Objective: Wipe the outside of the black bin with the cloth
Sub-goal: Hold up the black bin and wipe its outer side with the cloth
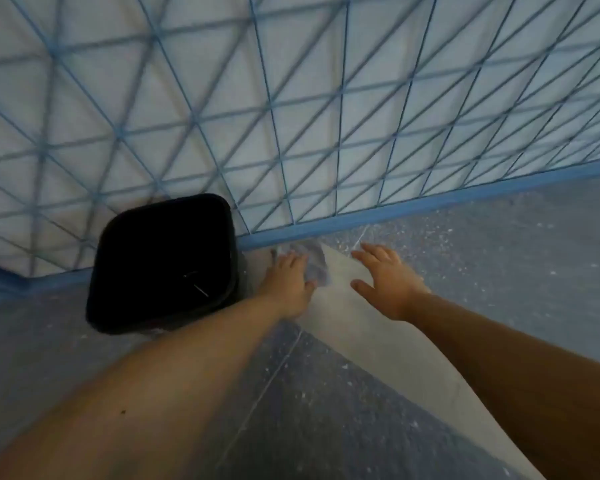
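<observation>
- While both arms reach down toward the floor (499, 237), the black bin (163, 261) stands at the foot of the blue-lined tiled wall (291, 98), just to the left of my left hand (288, 282).
- My left hand is the nearer one by far: its wrist sits right beside the bin's right wall, though I cannot tell whether they touch.
- That left grip is curled around a pale crumpled cloth (314, 261), which bunches out past the fingers on the side away from the bin.
- My right hand (383, 275) hovers well to the right, fingers spread and holding nothing.
- So the wipe, as I judge it, means carrying the cloth leftward onto the bin's right wall, which runs away from me toward the tiles.
- Seen from above, the bin is a rounded square, upright, open-topped and matte black; its inside is too dark to read beyond a couple of faint pale streaks.
</observation>
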Motion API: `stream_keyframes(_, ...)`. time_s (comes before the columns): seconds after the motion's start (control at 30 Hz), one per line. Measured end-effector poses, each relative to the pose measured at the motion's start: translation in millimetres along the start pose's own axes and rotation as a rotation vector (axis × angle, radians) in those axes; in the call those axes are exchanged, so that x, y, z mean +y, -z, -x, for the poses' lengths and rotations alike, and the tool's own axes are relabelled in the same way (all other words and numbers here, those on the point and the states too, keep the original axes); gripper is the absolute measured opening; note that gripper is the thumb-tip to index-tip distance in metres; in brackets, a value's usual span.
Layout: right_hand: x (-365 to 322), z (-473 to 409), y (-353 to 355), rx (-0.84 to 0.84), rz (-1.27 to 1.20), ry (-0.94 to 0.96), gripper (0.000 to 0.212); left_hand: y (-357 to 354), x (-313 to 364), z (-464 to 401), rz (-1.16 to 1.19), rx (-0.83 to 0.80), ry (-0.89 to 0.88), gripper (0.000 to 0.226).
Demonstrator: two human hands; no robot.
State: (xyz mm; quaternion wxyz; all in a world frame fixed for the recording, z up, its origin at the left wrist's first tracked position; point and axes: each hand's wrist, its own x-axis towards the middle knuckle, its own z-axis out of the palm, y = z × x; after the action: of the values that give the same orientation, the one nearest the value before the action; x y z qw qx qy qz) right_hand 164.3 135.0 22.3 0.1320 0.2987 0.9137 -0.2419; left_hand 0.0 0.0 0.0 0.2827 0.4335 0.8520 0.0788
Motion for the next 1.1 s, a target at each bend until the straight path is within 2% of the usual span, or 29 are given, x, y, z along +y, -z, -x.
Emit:
stream_keyframes(0.2,28,-54,-51,0.018,0.039,0.029,0.069,-57,-18,-61,0.073,0.079,0.15,0.067)
stream_keyframes(0.27,32,-57,-54,0.026,0.025,0.022,0.07,-66,-22,-69,0.171,0.154,0.225,0.065)
stream_keyframes(0.37,29,-52,-54,0.038,-0.03,0.011,0.07,-70,-26,-81,0.354,0.172,0.375,0.067)
stream_keyframes(0.43,26,-48,-59,0.011,-0.019,0.031,0.07,-71,-25,-90,0.405,0.166,0.446,0.075)
stream_keyframes(0.57,27,-51,-63,0.0,0.018,0.045,0.068,-76,-32,-101,0.386,0.267,0.513,0.094)
stream_keyframes(0.63,30,-54,-62,0.004,0.01,0.04,0.067,-83,-39,-104,0.408,0.281,0.57,0.088)
stream_keyframes(0.7,31,-55,-62,0.033,-0.026,0.035,0.066,-85,-40,-103,0.455,0.224,0.608,0.06)
stream_keyframes(0.77,31,-54,-64,0.062,-0.052,0.027,0.063,-84,-38,-96,0.668,0.241,0.596,0.041)
stream_keyframes(0.97,15,-49,-65,0.128,-0.217,-0.038,0.057,-75,-21,-62,1.238,0.207,0.432,0.051)
stream_keyframes(1.03,0,-44,-58,0.174,-0.42,-0.09,0.052,-67,-11,-47,1.347,0.189,0.359,0.037)
stream_keyframes(1.1,-20,-37,-49,0.176,-0.719,-0.177,0.05,-59,-1,-31,1.362,0.152,0.269,0.023)
